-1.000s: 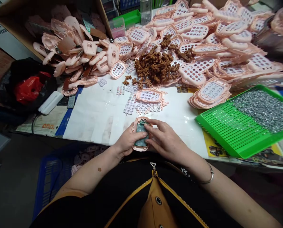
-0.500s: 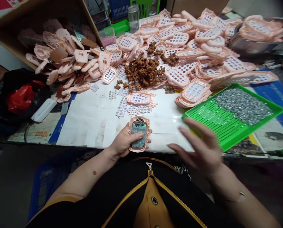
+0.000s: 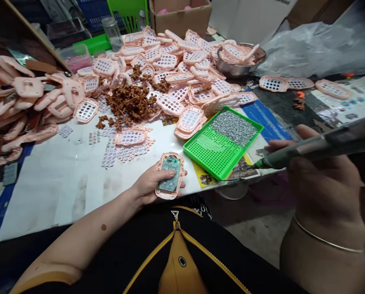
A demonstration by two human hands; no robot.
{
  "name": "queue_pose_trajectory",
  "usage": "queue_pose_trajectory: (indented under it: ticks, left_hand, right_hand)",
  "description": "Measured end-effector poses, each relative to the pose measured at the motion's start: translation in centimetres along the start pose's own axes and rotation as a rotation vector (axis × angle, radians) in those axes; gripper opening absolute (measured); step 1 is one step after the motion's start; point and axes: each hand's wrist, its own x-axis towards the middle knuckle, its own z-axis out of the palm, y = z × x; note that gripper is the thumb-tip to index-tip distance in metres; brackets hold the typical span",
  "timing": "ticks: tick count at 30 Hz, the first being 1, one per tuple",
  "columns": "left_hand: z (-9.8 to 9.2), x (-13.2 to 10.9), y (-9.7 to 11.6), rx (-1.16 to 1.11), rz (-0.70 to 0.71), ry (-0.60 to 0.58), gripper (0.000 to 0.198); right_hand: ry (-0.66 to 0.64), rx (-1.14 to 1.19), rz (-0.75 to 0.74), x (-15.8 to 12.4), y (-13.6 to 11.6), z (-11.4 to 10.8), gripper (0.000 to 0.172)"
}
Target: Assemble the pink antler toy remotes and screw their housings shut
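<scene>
My left hand (image 3: pixel 148 185) grips a pink plastic shell (image 3: pixel 170 175) with a green circuit board set in it, thumb pressing on the board, at the table's near edge. My right hand (image 3: pixel 319 179) is off the table to the right, closed round a dark green electric screwdriver (image 3: pixel 310 148) whose tip points left toward the green tray (image 3: pixel 214 155). That perforated tray holds a heap of small silver screws (image 3: pixel 234 126) in its far half.
Heaps of pink keypad shells (image 3: pixel 176 61) cover the back of the white-papered table (image 3: pixel 63 183), with a pile of brown rubber pieces (image 3: pixel 130 102) and clear keypad strips (image 3: pixel 121 151). A metal bowl (image 3: pixel 239 65), a cardboard box (image 3: pixel 179 16) and a plastic bag (image 3: pixel 317 49) stand behind.
My view has swung right. My right hand left the shell, reached out to the right and now holds the screwdriver. The left hand keeps its hold on the shell.
</scene>
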Motion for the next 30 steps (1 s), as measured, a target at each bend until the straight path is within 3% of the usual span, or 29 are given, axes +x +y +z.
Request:
queue_pose_trajectory:
  ticks: [2, 6, 11, 13, 17, 23, 30]
  left_hand:
    - [0.5, 0.6, -0.1, 0.023, -0.019, 0.004, 0.042]
    - [1.1, 1.5, -0.5, 0.083, -0.022, 0.008, 0.046]
    - [1.4, 1.9, -0.8, 0.151, -0.020, 0.052, 0.053]
    - [1.3, 1.7, -0.9, 0.163, -0.016, 0.065, 0.055]
    - [1.5, 1.3, -0.9, 0.155, -0.019, 0.094, 0.051]
    - [1.9, 0.9, -0.8, 0.106, -0.041, 0.115, 0.050]
    - [1.7, 0.9, -0.9, 0.090, -0.058, 0.082, 0.051]
  right_hand:
    - [0.032, 0.071, 0.064, 0.7, 0.2, 0.3, 0.048]
    - [0.014, 0.142, 0.024, 2.6, -0.2, 2.2, 0.038]
    - [0.055, 0.153, -0.047, 5.1, -0.6, 5.2, 0.061]
    - [0.026, 0.112, -0.085, 5.7, -0.3, 6.1, 0.059]
    - [0.032, 0.032, -0.137, 5.7, 0.8, 7.5, 0.044]
    - [0.059, 0.114, -0.196, 4.7, 1.4, 9.1, 0.038]
    - [0.048, 0.068, -0.167, 4.5, 2.0, 9.3, 0.037]
